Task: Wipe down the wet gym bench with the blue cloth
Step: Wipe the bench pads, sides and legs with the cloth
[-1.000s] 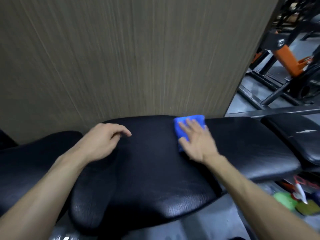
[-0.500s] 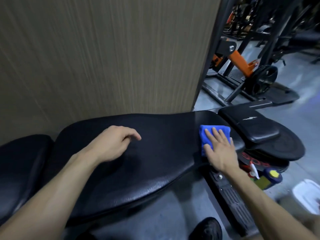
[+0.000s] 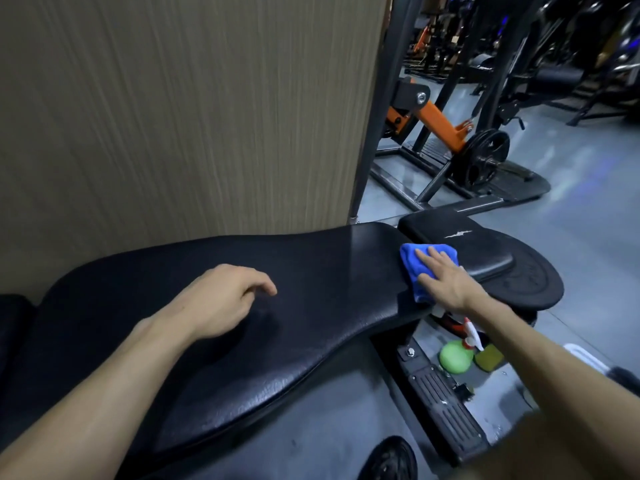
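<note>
The right hand (image 3: 446,282), fingers straight, presses the folded blue cloth (image 3: 415,268) flat at the black padded tabletop's (image 3: 311,289) right end; the left hand (image 3: 221,299), loosely curled, rests mid-pad

Right hand (image 3: 448,284) flat on blue cloth (image 3: 420,268) at bench (image 3: 311,289) end; left hand (image 3: 221,299) resting.

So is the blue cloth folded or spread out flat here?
Folded. The blue cloth shows as a thick, compact pad with rounded doubled edges under the right hand, lying at the end of the bench pad.
</note>
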`<state>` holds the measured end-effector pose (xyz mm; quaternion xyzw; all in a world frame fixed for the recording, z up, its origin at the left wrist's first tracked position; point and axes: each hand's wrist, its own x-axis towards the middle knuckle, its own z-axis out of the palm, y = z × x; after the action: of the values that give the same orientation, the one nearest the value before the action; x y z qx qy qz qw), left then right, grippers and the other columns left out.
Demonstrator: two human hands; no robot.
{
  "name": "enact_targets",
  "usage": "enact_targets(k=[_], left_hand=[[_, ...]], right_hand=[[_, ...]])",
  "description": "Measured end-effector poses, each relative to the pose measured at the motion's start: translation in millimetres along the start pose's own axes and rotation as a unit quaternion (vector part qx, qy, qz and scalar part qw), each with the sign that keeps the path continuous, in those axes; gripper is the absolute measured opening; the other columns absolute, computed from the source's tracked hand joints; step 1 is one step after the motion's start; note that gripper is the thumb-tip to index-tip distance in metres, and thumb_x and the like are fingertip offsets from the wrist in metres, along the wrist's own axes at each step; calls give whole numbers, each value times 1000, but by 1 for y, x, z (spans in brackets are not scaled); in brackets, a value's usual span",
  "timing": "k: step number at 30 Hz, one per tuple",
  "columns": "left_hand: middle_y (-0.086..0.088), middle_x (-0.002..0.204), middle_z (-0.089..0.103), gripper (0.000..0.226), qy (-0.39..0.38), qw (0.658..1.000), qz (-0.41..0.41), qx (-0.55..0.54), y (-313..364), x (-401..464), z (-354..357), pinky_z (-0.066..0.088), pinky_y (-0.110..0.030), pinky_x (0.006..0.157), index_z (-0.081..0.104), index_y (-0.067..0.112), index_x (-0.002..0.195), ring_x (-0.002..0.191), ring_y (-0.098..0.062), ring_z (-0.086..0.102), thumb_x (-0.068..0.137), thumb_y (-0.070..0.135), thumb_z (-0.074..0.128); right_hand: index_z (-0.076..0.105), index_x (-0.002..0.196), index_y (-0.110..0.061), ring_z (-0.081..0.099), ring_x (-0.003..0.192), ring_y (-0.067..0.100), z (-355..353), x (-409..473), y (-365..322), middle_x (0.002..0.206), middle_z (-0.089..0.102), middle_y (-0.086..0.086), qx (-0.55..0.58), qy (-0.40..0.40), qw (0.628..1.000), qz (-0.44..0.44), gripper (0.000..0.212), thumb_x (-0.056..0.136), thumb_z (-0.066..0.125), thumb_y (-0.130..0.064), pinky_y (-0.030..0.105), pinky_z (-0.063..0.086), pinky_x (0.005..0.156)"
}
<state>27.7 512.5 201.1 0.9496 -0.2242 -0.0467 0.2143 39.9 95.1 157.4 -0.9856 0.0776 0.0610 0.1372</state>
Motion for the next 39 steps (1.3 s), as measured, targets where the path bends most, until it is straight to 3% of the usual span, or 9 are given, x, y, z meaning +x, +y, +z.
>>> enact_targets(k=[5,12,19,25,28,30,32,35,39], left_hand=[[29,114,64,42,-10,1000,5,24,1,20,8,49,-29,99,66,43,110,109,2,59,93,10,46],[27,116,63,43,-31,995,38,81,-2,42,18,49,-32,93,63,42,113,110,-3,59,87,23,35],[31,132,51,41,-10,995,56,82,0,52,24,42,-21,102,59,40,127,121,3,49,99,14,43],[30,138,50,41,-11,993,73,90,2,57,33,41,-24,104,57,42,129,126,2,47,100,17,45],[31,139,49,43,-2,992,80,95,11,58,37,42,-25,106,55,43,132,129,4,46,99,17,45],[32,140,48,45,5,992,86,91,19,59,39,41,-24,106,54,44,133,129,5,45,98,16,46],[34,140,47,46,3,990,102,93,28,61,43,39,-23,107,52,45,134,130,7,43,98,16,46],[34,140,46,47,-13,987,129,97,41,68,49,37,-21,109,51,46,136,130,9,41,98,18,47],[30,140,48,41,-4,985,156,77,65,87,65,35,-19,110,52,42,136,131,6,43,101,24,46]], right_hand=[[8,160,-31,-4,155,24,12,28,-46,168,-2,3,-99,-8,995,-24,91,84,30,-76,49,3,122],[13,158,-35,-3,154,16,48,24,-150,168,3,-5,-88,-32,928,-361,69,98,41,-56,42,-2,122],[20,158,-29,12,153,22,5,130,-69,167,13,2,-76,8,990,-118,66,99,45,-42,45,18,122],[42,149,-34,47,135,29,-17,107,-25,157,40,-8,19,35,994,-98,61,91,54,-20,31,36,106],[59,136,-35,66,100,28,-12,70,-3,105,72,0,100,84,987,-98,53,86,56,-19,29,45,82],[67,125,-37,69,88,17,-19,45,17,86,71,-10,200,113,970,-85,49,83,57,-14,26,48,77],[73,117,-30,68,98,7,-29,30,39,100,75,-14,332,139,931,-64,45,83,59,-3,30,51,93],[76,107,-20,70,101,24,-51,16,76,100,77,2,518,172,838,12,37,83,60,3,49,51,102],[76,101,-31,68,86,20,-82,1,104,87,75,-8,515,280,809,52,35,84,60,-6,40,55,87]])
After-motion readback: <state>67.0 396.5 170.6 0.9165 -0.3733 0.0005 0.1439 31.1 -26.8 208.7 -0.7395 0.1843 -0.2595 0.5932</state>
